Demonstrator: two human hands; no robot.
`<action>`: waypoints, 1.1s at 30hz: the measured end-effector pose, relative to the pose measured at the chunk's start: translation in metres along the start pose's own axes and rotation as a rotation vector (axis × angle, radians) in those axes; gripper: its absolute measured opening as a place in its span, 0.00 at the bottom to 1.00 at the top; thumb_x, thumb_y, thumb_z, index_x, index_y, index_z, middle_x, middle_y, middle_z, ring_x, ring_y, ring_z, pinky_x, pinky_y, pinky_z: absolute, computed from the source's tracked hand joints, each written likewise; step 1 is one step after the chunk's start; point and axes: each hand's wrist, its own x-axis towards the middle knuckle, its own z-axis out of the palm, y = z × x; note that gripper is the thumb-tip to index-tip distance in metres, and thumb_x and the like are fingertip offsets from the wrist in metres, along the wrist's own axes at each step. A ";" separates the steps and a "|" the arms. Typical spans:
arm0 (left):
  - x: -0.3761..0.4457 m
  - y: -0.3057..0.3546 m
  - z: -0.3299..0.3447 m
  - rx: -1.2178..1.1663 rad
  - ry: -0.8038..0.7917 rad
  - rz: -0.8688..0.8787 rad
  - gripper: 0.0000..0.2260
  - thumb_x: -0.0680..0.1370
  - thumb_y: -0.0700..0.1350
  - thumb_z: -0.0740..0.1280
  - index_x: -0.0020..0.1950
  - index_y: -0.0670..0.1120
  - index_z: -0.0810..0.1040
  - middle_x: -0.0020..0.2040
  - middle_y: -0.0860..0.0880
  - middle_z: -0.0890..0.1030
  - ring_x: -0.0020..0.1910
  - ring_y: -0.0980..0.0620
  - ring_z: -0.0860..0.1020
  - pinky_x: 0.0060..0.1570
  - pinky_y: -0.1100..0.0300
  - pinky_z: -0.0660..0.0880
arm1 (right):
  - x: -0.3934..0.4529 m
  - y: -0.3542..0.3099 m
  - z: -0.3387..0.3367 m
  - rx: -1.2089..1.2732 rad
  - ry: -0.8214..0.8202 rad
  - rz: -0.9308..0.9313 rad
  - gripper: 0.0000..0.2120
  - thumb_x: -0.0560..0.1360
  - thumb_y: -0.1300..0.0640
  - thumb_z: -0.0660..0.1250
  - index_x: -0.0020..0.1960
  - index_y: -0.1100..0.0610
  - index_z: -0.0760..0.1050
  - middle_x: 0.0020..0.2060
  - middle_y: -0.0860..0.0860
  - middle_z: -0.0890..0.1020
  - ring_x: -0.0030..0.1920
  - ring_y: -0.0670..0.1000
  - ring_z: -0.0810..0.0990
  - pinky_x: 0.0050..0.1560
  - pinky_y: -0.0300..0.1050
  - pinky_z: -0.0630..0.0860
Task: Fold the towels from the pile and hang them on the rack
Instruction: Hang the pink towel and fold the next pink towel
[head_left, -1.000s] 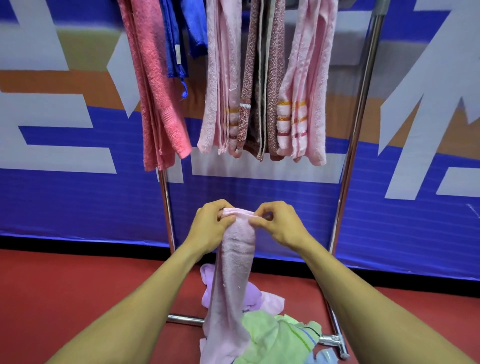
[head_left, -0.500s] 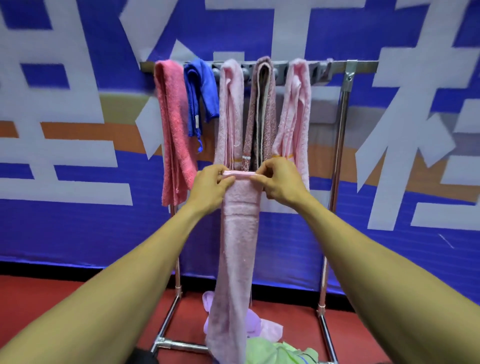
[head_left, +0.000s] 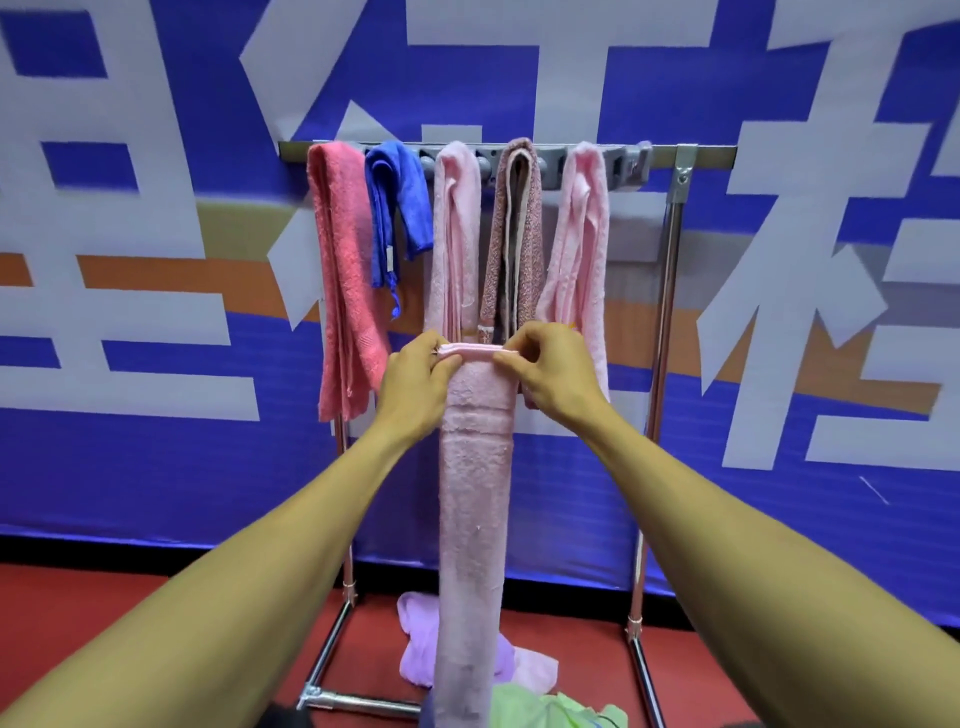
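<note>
**Folded pink towel held up before the rack**

The left hand (head_left: 415, 387) and right hand (head_left: 553, 376) each pinch a top corner of the folded pink towel (head_left: 475, 499), which hangs straight down in front of the rack (head_left: 670, 322). Five towels already drape the rack's top bar; bare bar shows at its right end. Below the rack, the pile (head_left: 519, 686) lies on the red floor (head_left: 104, 613). A blue banner (head_left: 156, 467) stands behind the rack.

A single wide-angle camera worn on the person's head looks forward and slightly down from close in front of the rack (head_left: 675, 171), facing its top bar nearly square-on, with both forearms reaching in from the bottom corners and the rack's floor feet at the lower edge.
</note>
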 end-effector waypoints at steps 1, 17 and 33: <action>-0.003 -0.002 0.002 -0.012 -0.003 0.006 0.07 0.80 0.43 0.66 0.44 0.42 0.75 0.32 0.54 0.76 0.33 0.55 0.73 0.36 0.52 0.70 | -0.003 0.008 0.005 0.060 0.033 0.016 0.07 0.74 0.57 0.74 0.41 0.53 0.77 0.31 0.49 0.79 0.28 0.47 0.76 0.32 0.42 0.72; -0.073 -0.100 0.062 -0.336 -0.279 -0.556 0.23 0.79 0.60 0.66 0.55 0.39 0.80 0.49 0.46 0.84 0.43 0.51 0.81 0.45 0.52 0.81 | -0.097 0.123 0.088 0.591 -0.349 0.542 0.09 0.77 0.63 0.70 0.55 0.65 0.82 0.46 0.57 0.86 0.43 0.50 0.84 0.42 0.44 0.80; -0.096 -0.124 0.076 -0.521 -0.126 -0.668 0.10 0.76 0.39 0.73 0.57 0.40 0.81 0.52 0.43 0.85 0.53 0.46 0.84 0.51 0.50 0.81 | -0.106 0.150 0.100 0.404 -0.695 0.616 0.12 0.75 0.53 0.73 0.45 0.63 0.82 0.39 0.52 0.83 0.42 0.50 0.80 0.56 0.53 0.80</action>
